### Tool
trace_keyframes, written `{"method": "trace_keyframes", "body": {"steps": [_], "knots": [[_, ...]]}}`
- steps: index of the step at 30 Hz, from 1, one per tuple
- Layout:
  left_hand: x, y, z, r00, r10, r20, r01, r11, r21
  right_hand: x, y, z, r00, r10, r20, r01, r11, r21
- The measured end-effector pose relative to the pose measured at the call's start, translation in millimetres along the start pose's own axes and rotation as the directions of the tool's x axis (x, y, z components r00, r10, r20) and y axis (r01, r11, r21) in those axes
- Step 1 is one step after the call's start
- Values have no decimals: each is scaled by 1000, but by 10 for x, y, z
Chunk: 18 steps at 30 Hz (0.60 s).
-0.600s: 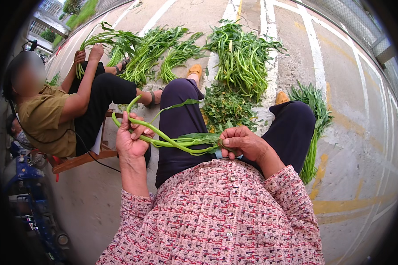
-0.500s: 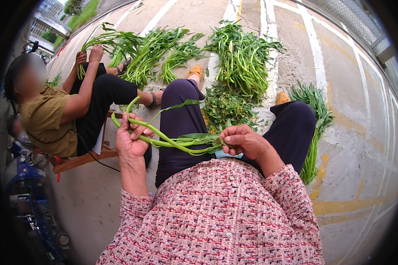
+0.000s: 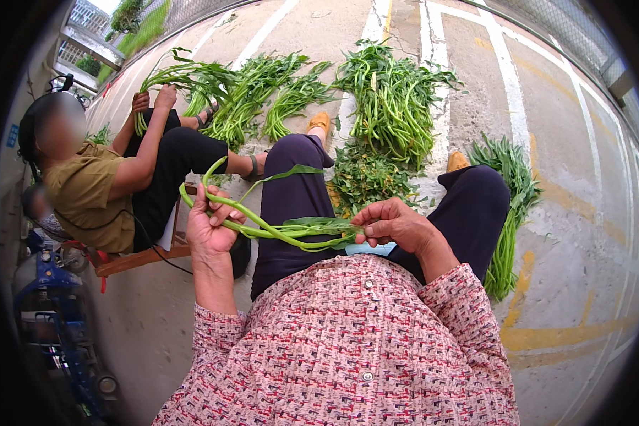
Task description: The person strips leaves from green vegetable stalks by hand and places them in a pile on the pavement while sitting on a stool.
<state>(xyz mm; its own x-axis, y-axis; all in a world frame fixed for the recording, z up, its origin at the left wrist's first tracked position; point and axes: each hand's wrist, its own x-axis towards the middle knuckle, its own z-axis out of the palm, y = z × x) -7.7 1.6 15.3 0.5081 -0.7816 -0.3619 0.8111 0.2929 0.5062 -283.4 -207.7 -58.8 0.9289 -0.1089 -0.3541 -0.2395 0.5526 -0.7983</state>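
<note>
Over my lap I hold a few long green stems of water spinach (image 3: 266, 231). My left hand (image 3: 215, 226) is closed round their thick ends, the thumb pressed on the stalks. A curved stalk and one narrow leaf stick out above that hand. At the leafy end, my right hand (image 3: 399, 228) pinches the tips between thumb and fingers. Under the right hand a bit of light blue material (image 3: 370, 249) shows; what it is I cannot tell. Between my feet lies a low heap of loose leaves (image 3: 371, 179).
A large water spinach pile (image 3: 394, 106) lies beyond the leaf heap, with more bunches (image 3: 252, 92) left of it. Another bunch (image 3: 503, 248) lies by my right leg. At left a co-worker (image 3: 96, 177) sits on a wooden seat (image 3: 149, 261), holding stems; a blue wheeled frame (image 3: 50, 284) stands behind.
The view has shifted slightly, so the surroundings sit a little more to the right. My hands keep nearly the same hold; the right fingers have moved slightly at the leafy tips.
</note>
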Motion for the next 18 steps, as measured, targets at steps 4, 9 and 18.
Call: {"method": "trace_keyframes", "body": {"steps": [4,9,18], "knots": [[-7,-1,14,1000,-13,7,13,1000,15,-3,-31,-4,998,-2,-59,0,1000,-28],[-6,-14,42,997,-10,72,7,999,52,17,-27,-6,988,-50,-144,31,990,-134],[-28,-59,133,990,7,139,-18,996,82,51,36,19,970,-108,-219,41,957,-288]]}}
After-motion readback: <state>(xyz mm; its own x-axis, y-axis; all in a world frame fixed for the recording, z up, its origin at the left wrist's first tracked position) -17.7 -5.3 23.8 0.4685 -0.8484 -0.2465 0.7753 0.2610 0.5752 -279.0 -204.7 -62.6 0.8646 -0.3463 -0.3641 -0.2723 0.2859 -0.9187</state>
